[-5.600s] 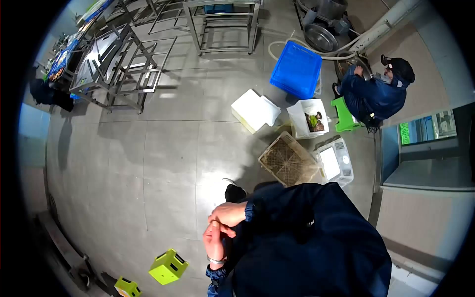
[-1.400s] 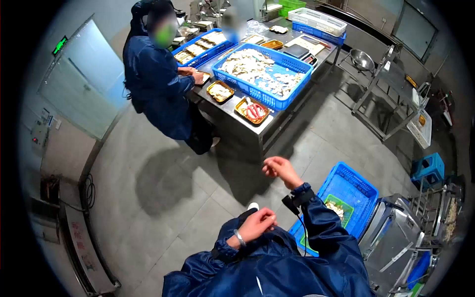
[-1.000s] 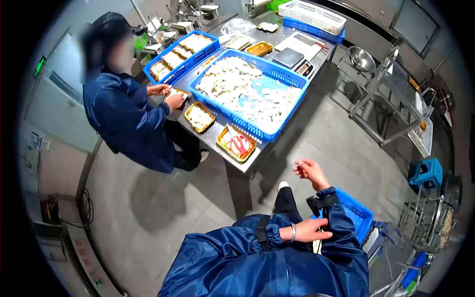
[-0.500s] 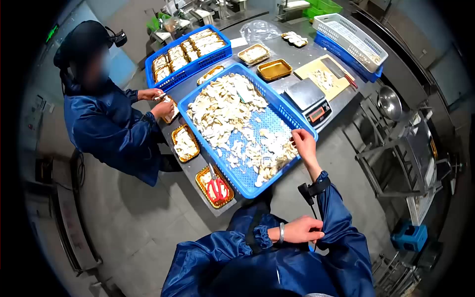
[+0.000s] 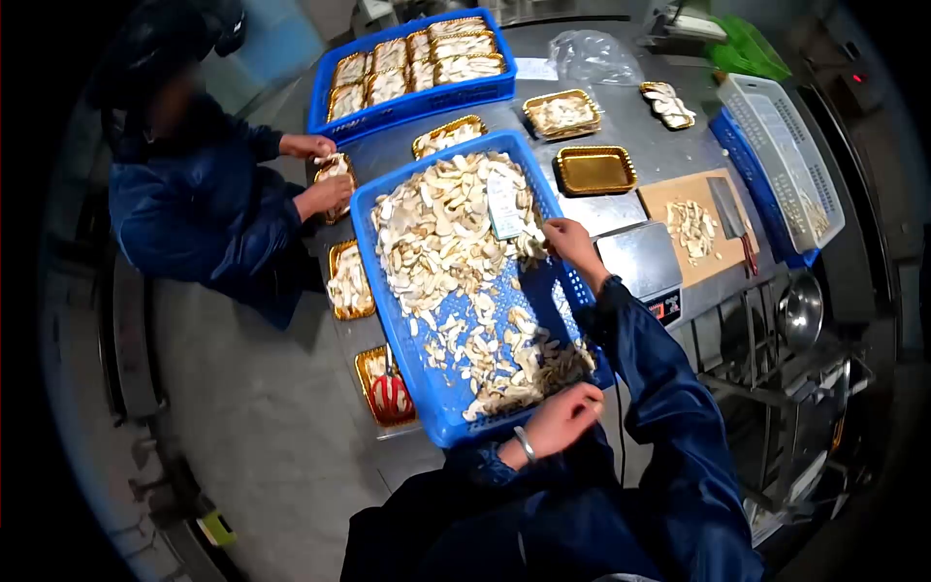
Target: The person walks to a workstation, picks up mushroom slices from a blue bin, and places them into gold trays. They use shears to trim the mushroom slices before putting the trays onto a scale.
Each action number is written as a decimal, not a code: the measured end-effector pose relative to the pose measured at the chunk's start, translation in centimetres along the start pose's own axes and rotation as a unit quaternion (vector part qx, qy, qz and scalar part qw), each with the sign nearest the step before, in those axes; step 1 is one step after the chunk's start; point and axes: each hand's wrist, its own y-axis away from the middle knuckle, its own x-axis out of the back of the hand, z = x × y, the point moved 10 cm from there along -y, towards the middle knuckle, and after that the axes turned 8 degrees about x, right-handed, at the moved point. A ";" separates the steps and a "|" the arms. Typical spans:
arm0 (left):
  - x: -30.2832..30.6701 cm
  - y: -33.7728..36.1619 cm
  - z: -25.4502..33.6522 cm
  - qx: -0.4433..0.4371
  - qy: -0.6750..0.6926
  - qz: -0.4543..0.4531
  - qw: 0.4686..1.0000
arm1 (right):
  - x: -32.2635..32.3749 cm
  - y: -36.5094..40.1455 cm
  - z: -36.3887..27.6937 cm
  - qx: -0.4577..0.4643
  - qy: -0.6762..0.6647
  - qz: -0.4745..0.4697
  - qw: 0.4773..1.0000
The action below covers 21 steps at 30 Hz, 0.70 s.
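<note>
- Our right hand (image 5: 572, 242), in the head view, reaches to the right rim of the crate (image 5: 448, 425), fingers bent and drawn together; we cannot tell whether they pinch anything.
- Our left hand (image 5: 560, 423) is just above the crate's near rim, fingers loosely curled, with a silver bracelet (image 5: 525, 443) at the wrist; we cannot tell whether it grips anything.
- We have the crate before us on the metal table (image 5: 676, 153), its pale slices (image 5: 432, 228) heaped at the far end and scattered more thinly toward us.
- We see a label (image 5: 503, 207) lying on the heap, near our right hand.
- To our right, just beside the crate, is a scale (image 5: 642, 260); past it a board (image 5: 667, 194) bears more slices and a knife (image 5: 727, 207).
- Along the crate's left side we see filled trays, the nearest (image 5: 366, 365) with red scissors (image 5: 391, 395) lying in it.
- Beyond the crate, a gold tray (image 5: 596, 170) lies near the scale, and a far crate (image 5: 419, 103) holds rows of filled trays.
- To our left stands a co-worker (image 5: 208, 209), both hands at a tray.
</note>
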 end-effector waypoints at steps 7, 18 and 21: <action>9.0 3.2 -2.0 0.055 0.206 0.233 0.949 | -7.2 -5.8 6.3 -0.099 -0.058 -0.057 0.992; 14.5 6.6 -8.2 0.068 0.331 0.354 0.872 | -5.7 3.2 -4.8 -0.085 -0.299 -0.162 0.937; 14.1 6.1 -8.0 -0.006 0.460 0.297 0.837 | -7.2 11.2 -6.5 -0.050 -0.242 -0.274 0.930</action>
